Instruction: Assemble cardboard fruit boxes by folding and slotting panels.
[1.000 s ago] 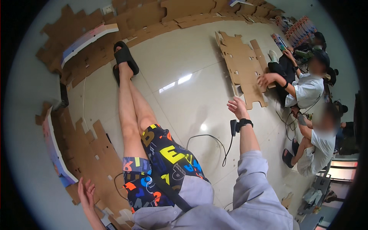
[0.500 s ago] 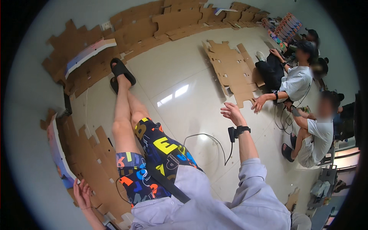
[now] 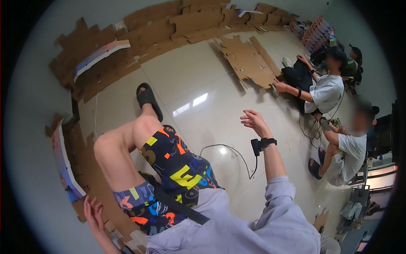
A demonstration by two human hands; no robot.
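My right hand is raised over the tiled floor with its fingers stretched out, holding nothing. A black wrist strap with a small device sits on that forearm, and a thin black cable runs from it. My left hand hangs low at the left, fingers loosely spread and with nothing in it. Nearest to it are brown cardboard pieces and a white-edged printed board along the wall. My bent knees, in patterned shorts, lie between the hands, with a black strap across the lap.
A person in a white shirt grips the edge of a large flat cardboard sheet at the upper right. Below, another seated person is beside tangled cables. Flattened cardboard lines the far wall. Stacked boxes stand at the far right.
My legs have drawn in, knees bending and shifting left. The person's hand has reached the cardboard sheet, which has shifted up and left. My hands have barely moved.
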